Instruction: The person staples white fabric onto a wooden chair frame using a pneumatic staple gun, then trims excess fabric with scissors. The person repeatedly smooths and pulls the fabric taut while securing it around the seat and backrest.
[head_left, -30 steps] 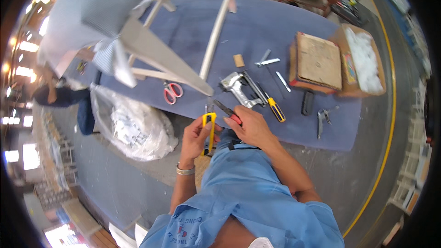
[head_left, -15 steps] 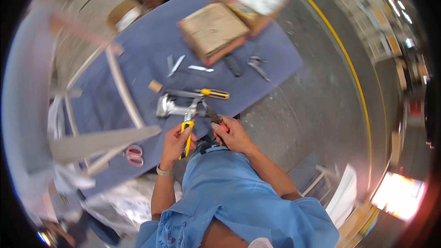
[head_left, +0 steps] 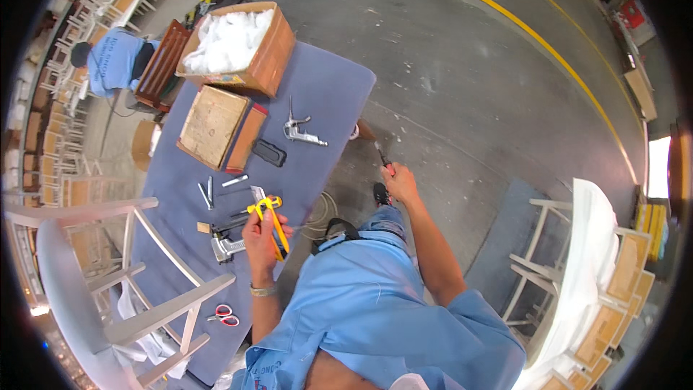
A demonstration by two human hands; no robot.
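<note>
Left hand: the left hand [head_left: 261, 235] sits just left of the frame's centre, fingers curled tight around a yellow-handled cutter [head_left: 271, 222].
Cutter axis: its long axis runs on a diagonal, from a metal tip pointing to the upper left down to the handle end at lower right; it is held over the near edge of the blue-covered table [head_left: 328, 94].
Right hand: the right hand [head_left: 399, 182] is at centre frame, stretched out over the grey concrete floor [head_left: 462, 79], fingers closed on a small red-handled tool [head_left: 383, 158].
Red tool axis: it points up and slightly left, its dark tip away from the person.
On the table: a metal air gun [head_left: 299, 130] in the middle, a black flat case [head_left: 268, 152] just left of it, a flat wooden box [head_left: 211, 125] further left, and a cardboard box of white stuffing [head_left: 235, 45] at upper left.
Lower left: a grey chair frame [head_left: 130, 282] lies across the table, with red-handled scissors [head_left: 223, 314] under it.
Near the left hand: a metal staple gun [head_left: 225, 247] lies just left of it.
</note>
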